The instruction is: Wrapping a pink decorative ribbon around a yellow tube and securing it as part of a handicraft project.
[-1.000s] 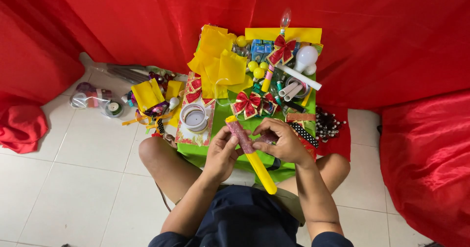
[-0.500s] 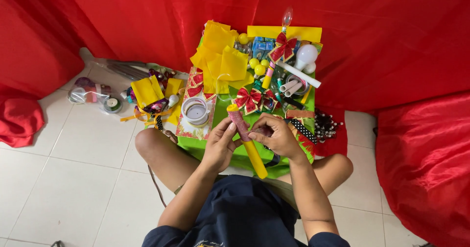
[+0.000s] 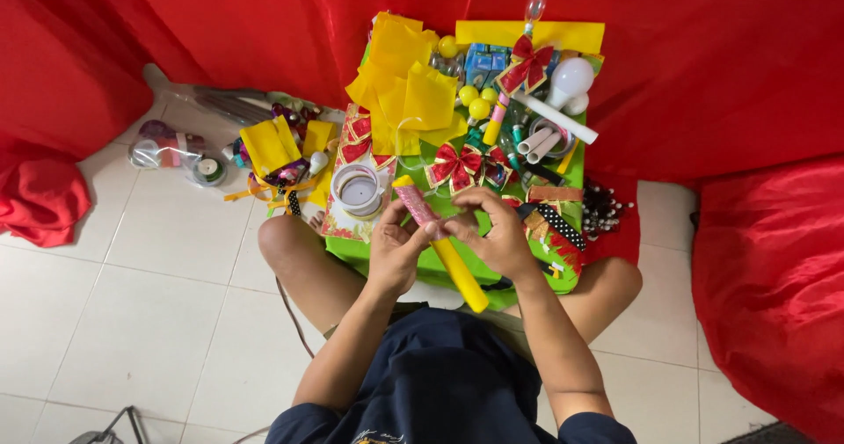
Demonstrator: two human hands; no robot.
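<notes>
At the centre of the frame my left hand (image 3: 393, 249) is closed around a yellow stick (image 3: 444, 249) that slants from upper left to lower right, its lower end jutting out over my lap. My right hand (image 3: 497, 233) pinches a strip of pink glitter ribbon (image 3: 413, 205) against the stick's upper part, fingertips curled shut on it. Both hands hover above the near edge of a green tray (image 3: 576, 176) resting across my knees, so they hide part of its front.

Just beyond my left thumb stands a white tape roll (image 3: 359, 190). Directly behind my knuckles lies a red-and-gold bow (image 3: 457, 164), and a second red bow (image 3: 527, 64) sits near the tray's far edge. A pile of yellow paper sheets (image 3: 409, 92) fills the upper left of the tray, with small yellow balls (image 3: 476, 103) beside it. A white light bulb (image 3: 571, 79) lies at upper right, above white tubes (image 3: 538, 141). On the tiled floor (image 3: 132, 286) at left are more yellow scraps (image 3: 271, 143). Red cloth (image 3: 730, 75) drapes all around.
</notes>
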